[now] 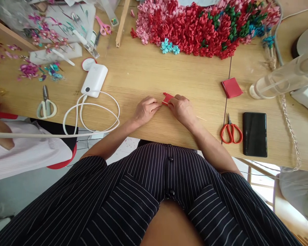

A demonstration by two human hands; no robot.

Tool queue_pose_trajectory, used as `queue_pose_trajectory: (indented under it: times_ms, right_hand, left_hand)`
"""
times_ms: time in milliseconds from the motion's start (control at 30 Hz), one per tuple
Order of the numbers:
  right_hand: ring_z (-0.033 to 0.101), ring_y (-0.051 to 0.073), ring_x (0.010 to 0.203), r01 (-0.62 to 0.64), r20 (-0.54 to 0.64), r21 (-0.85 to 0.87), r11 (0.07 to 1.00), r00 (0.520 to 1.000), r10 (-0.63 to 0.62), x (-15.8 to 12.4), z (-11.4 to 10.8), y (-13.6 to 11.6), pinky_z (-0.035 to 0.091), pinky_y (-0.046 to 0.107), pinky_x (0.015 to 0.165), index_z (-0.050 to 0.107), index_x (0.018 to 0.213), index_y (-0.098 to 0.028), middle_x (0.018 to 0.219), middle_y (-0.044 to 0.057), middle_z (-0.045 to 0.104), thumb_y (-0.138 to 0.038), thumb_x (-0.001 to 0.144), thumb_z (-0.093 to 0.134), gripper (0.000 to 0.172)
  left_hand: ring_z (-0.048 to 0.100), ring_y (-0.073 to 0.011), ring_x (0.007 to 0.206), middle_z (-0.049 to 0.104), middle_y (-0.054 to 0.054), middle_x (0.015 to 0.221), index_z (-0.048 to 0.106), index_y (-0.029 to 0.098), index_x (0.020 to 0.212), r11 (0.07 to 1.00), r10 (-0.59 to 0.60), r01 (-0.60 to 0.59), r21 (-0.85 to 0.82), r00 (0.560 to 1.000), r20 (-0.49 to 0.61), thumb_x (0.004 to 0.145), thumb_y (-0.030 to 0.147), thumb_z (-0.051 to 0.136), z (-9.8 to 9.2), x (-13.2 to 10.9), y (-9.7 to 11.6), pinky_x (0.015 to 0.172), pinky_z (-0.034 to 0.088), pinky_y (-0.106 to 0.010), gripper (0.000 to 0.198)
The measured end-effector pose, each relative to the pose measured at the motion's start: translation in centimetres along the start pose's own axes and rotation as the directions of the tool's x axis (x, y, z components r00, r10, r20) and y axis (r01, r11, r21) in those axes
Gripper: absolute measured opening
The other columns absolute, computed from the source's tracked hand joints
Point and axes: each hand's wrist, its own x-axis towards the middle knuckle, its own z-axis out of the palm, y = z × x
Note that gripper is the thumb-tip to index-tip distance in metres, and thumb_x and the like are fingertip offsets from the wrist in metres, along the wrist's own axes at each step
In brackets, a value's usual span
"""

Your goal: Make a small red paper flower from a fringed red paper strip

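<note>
A: Where's the piece?
B: Red paper strip point(168, 98), middle of the wooden table point(133, 75), between both hands. Thin stick point(201, 118) pokes out past the right hand point(182, 110) toward 4 o'clock, looks like it runs under that palm into the red, can't fully tell

A: Long axis?
B: Stick line runs about 10 to 4 o'clock, shallow across the person's front. Red part sits at the 10 o'clock end

A: Which hand's nearer?
B: Both are on it. Left hand point(145, 110) comes in from 8 o'clock, fingertips point(159, 106) pressed to the strip's lower left edge. Right hand comes in from 4 o'clock and covers more of the red, so right is nearer overall

A: Grip?
B: Both pinching the strip, fingers together, not spread. Contact points are partly hidden behind the fingers, can't tell how tight

A: What's close by?
B: Folded red paper square point(231, 87) at 3 o'clock, orange-handled scissors point(230, 133) at 4 o'clock, white plug-in box point(94, 80) at 10 o'clock, all well apart from the hands, none touched
</note>
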Motion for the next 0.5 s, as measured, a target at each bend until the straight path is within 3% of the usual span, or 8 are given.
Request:
queue_pose_trajectory:
  times_ms: [133,500]
  right_hand:
    - [0.067,0.022,0.102,-0.007,0.011,-0.006,1.0,1.0,0.007,0.04,-0.14,0.03,0.045,0.031,0.083,0.078,0.109,-0.013,0.113,0.014,0.075,-0.023,0.109,0.048,0.031]
    - [0.065,0.024,0.103,-0.008,0.019,0.001,1.0,1.0,0.008,0.04,0.57,0.26,0.046,0.033,0.085,0.077,0.109,-0.015,0.113,0.015,0.074,-0.022,0.108,0.045,0.033]
  left_hand:
    - [0.063,-0.0177,0.085,0.072,-0.005,0.088,0.081,0.02,0.1,0.999,-0.036,0.035,0.018,0.998,0.047,0.109,0.04,0.051,0.27,0.17,-0.19,0.078,0.051,-0.031,0.037]
    - [0.064,-0.0185,0.085,0.072,-0.005,0.087,0.082,0.022,0.104,0.998,-0.067,0.066,0.021,0.996,0.05,0.111,0.043,0.046,0.29,0.37,0.04,0.078,0.051,-0.032,0.042]
